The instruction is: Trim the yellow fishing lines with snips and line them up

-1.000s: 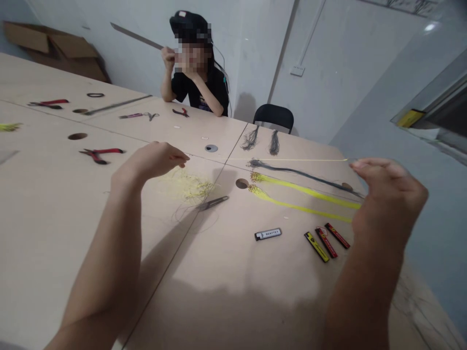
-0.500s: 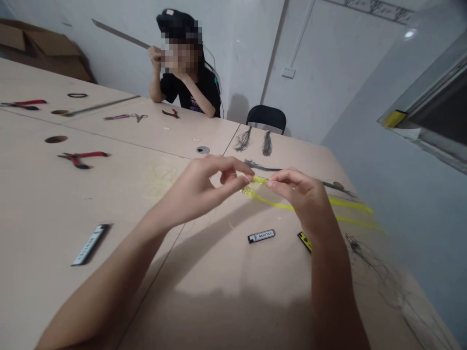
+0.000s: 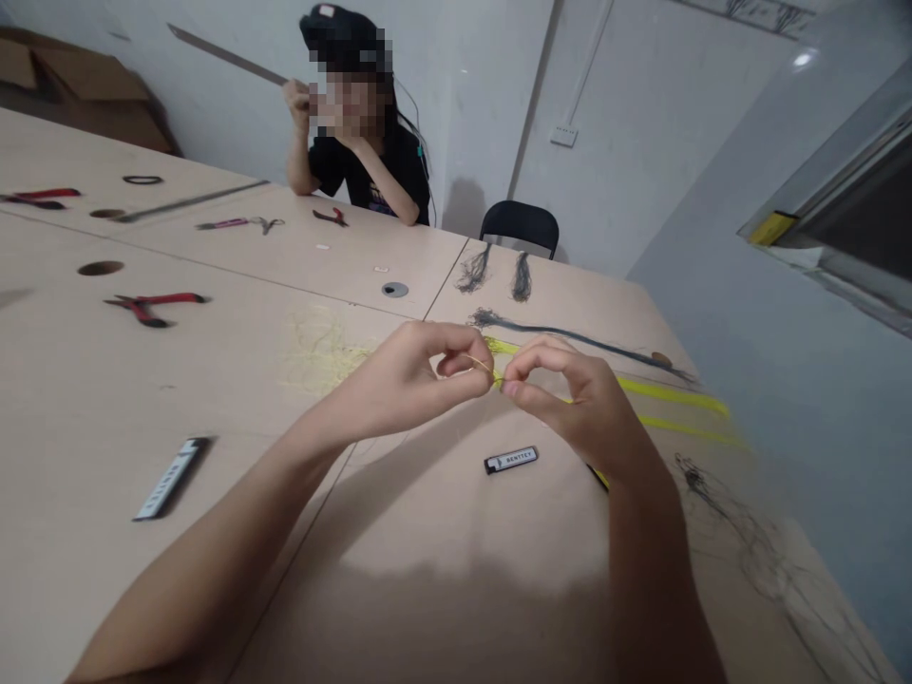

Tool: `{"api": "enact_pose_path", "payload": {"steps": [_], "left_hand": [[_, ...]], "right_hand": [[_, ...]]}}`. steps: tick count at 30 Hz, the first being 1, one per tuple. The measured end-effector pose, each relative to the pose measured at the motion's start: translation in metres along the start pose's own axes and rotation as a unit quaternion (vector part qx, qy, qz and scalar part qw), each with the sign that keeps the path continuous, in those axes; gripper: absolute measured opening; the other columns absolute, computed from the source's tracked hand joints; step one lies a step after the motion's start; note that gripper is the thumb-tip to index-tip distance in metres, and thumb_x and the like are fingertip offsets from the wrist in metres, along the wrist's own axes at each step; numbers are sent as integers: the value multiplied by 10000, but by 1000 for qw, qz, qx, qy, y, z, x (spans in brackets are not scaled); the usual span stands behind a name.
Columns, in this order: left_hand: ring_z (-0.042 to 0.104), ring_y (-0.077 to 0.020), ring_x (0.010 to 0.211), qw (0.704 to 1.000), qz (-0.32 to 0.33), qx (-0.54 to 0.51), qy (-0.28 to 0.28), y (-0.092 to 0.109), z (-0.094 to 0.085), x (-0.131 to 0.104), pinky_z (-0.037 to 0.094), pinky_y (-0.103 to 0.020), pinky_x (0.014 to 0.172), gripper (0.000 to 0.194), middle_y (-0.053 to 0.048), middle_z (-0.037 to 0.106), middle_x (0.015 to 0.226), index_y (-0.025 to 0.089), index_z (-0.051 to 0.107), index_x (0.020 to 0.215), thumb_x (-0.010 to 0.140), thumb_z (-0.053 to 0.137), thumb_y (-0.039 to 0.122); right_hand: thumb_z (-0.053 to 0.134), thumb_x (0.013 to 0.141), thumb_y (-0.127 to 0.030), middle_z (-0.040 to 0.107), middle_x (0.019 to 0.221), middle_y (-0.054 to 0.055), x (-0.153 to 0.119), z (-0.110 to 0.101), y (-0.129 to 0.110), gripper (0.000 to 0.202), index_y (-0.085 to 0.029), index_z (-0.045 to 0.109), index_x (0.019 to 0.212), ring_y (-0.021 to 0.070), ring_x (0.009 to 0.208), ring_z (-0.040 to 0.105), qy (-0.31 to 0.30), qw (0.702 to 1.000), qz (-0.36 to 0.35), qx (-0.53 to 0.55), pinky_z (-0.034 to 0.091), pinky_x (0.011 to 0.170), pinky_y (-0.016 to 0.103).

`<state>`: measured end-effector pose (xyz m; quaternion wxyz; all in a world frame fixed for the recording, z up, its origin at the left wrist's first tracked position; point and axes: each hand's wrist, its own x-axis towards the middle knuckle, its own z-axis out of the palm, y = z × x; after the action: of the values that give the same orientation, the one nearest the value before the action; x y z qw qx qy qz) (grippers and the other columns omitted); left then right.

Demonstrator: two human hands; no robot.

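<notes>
My left hand point(image 3: 427, 375) pinches a thin yellow strand point(image 3: 483, 364) between thumb and index finger. Close to its fingertips, my right hand point(image 3: 562, 380) also pinches the yellow strand, thumb against forefinger. Behind both hands lies a yellow thread bundle point(image 3: 504, 348) on the table, and long yellow strands point(image 3: 676, 391) run out to the right past my right wrist. Loose pale yellow threads point(image 3: 320, 351) spread on the tabletop left of my left hand. A white lighter marked BENTTEY point(image 3: 511, 460) rests below my hands.
Red-handled pliers point(image 3: 153, 309) and another lighter point(image 3: 173, 478) lie left. Dark thread bundles point(image 3: 522, 277) and a long dark strand point(image 3: 570, 332) lie behind my hands; tangled dark threads point(image 3: 741, 541) lie right. Across the table point(image 3: 456, 532) sits a person point(image 3: 363, 166) holding a long flat strip.
My hands have come closer together and slightly lower. My right hand has moved left, and the yellow thread bundle now shows behind the fingers. The view has shifted slightly.
</notes>
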<state>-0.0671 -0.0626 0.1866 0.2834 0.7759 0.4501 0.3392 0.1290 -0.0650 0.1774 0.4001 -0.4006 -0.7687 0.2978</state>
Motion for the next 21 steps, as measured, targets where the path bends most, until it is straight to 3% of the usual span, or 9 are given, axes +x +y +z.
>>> {"api": "enact_pose_path", "payload": {"steps": [3,7,13,15,19,21], "left_hand": [[435,-110,570,999,-26,-44,-2,-1,4,2,401,-247,583,210,27,456,568,198,595,651,814,555,325],[444,-111,579,996,-30,-59,60,-2,12,4,409,-249,596,186,38,418,537,192,577,649,794,561,308],[549,-126,701,972,-34,-130,192,-14,1,8,450,-244,629,164,-10,613,762,198,604,760,817,553,343],[557,-123,720,973,-31,-141,181,-16,-5,8,460,-241,647,144,-7,630,810,205,624,804,819,543,323],[582,-127,723,987,-22,-137,76,-10,-6,7,485,-240,658,152,-8,657,797,196,667,835,823,569,312],[595,-128,718,992,-18,-117,49,-6,-2,7,492,-237,656,167,-12,663,783,189,674,818,832,593,334]], "right_hand": [[633,832,-202,628,824,-6,0,-1,0,120,-222,627,714,171,850,582,-22,1000,0,13,434,832,328],[624,837,-190,610,800,-14,2,-1,1,129,-218,623,711,157,816,573,-7,1000,2,23,435,810,311],[639,812,-177,622,781,-11,1,-2,3,129,-215,633,689,158,804,586,30,999,8,44,455,815,314],[656,810,-207,633,782,-12,2,-1,4,124,-217,639,688,157,797,589,54,997,17,59,467,812,314],[678,812,-252,656,781,-12,4,2,8,92,-218,678,726,150,781,601,71,993,32,92,483,788,302],[678,817,-257,663,774,-10,5,4,9,83,-217,698,747,150,785,606,70,992,32,102,486,783,300]]}}
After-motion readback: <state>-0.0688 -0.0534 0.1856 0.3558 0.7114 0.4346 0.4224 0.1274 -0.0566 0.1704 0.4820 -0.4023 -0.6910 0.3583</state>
